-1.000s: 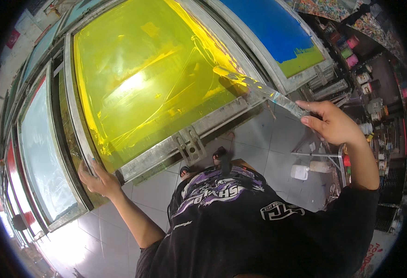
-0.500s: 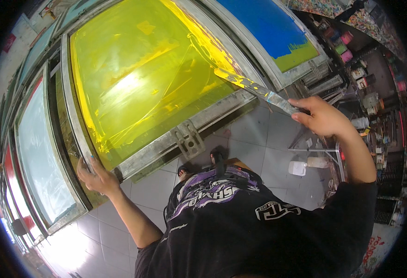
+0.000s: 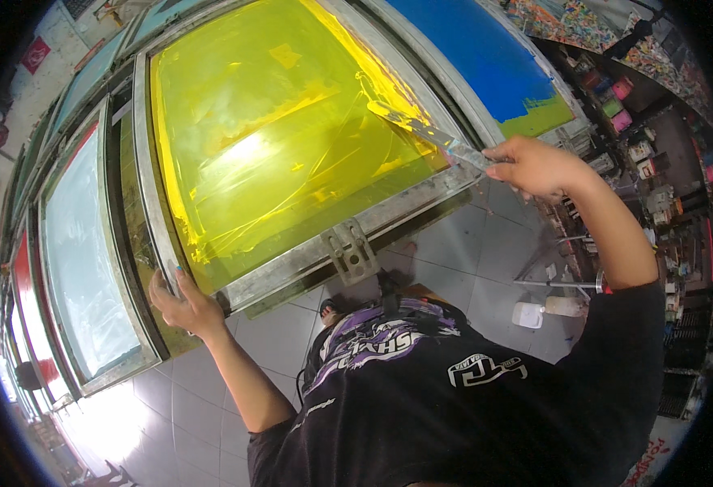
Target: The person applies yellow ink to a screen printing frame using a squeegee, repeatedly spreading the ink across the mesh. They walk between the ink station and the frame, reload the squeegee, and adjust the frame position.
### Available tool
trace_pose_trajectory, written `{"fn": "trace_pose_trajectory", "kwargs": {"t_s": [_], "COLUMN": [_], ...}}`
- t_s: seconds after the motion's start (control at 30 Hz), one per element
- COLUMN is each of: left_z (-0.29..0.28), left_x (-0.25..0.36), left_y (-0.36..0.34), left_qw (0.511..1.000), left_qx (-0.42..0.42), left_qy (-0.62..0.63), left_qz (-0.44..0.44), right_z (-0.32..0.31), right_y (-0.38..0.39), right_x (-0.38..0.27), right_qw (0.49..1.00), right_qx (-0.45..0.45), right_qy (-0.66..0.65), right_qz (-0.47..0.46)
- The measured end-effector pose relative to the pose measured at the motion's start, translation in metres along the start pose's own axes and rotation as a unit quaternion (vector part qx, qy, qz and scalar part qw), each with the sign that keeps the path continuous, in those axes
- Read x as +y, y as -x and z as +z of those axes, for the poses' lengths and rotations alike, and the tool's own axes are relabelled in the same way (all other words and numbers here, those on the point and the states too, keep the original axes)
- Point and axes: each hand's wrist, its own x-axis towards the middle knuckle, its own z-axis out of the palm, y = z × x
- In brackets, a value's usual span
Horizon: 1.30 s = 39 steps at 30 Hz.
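Yellow mesh screen-printing frame [image 3: 291, 154], left hand [image 3: 184, 302] fingers spread against its lower-left corner, right hand [image 3: 535, 165] pinching clear tape strip [image 3: 421, 130] at its right edge, paint jars [image 3: 616, 97] shelved beyond

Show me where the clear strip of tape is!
In the head view, upper right: the clear tape strip stretches from the right hand across the yellow screen.

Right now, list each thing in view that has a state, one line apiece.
Yellow screen frame: tilted on edge, its mesh glossy and creased.
Clear tape strip: partly peeled, one end stuck to the yellow mesh, the other pinched.
Right hand: closed grip on the tape strip.
Left hand: pressed on the frame's lower corner, fingers spread.
Blue screen: coated blue, with a green corner.
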Motion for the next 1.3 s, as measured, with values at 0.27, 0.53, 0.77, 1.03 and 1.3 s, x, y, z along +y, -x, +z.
{"fn": "trace_pose_trajectory", "kwargs": {"t_s": [0.27, 0.53, 0.77, 1.03, 1.3], "left_z": [0.0, -0.001, -0.005, -0.045, -0.044], "left_x": [0.001, 0.001, -0.015, 0.055, 0.189], "left_y": [0.0, -0.001, 0.004, 0.048, 0.25], "left_qw": [0.999, 0.999, 0.993, 0.945, 0.836], "left_qx": [0.004, -0.018, 0.009, -0.005, -0.222], "left_qy": [0.014, -0.005, 0.114, 0.32, 0.495], "left_qz": [-0.03, -0.048, 0.0, 0.069, 0.084], "right_z": [-0.01, 0.003, 0.077, 0.185, 0.294], "right_y": [-0.039, -0.056, -0.003, 0.111, 0.267], "right_x": [-0.034, -0.038, -0.003, 0.099, 0.255], "right_qw": [0.997, 0.973, 0.913, 0.798, 0.684], "right_qx": [0.017, 0.119, 0.273, 0.394, 0.539], "right_qy": [0.057, -0.179, -0.28, -0.44, -0.481], "right_qz": [-0.041, -0.088, -0.113, -0.12, -0.102]}}
